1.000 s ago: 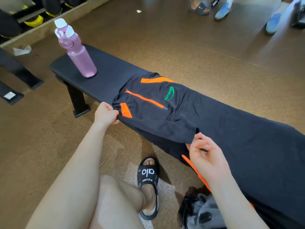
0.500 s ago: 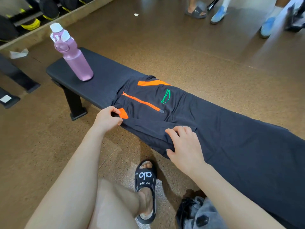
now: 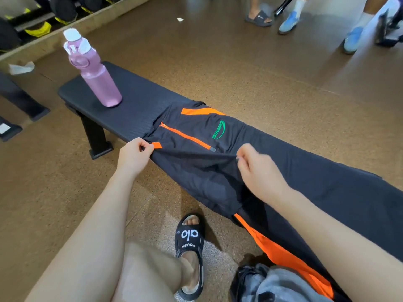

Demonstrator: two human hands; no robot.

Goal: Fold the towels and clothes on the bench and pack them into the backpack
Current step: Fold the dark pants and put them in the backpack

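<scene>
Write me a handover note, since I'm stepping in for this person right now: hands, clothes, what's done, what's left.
Left hand pinches the waist corner of the black trousers at the bench's near edge.
Right hand pinches the same edge further along, fabric lifted between them.
The trousers lie lengthwise on the bench, unfolded, near side hanging off.
A grey bag sits on the floor below.
Done: nothing folded or packed yet.
Left: fold the trousers, pack them.
</scene>
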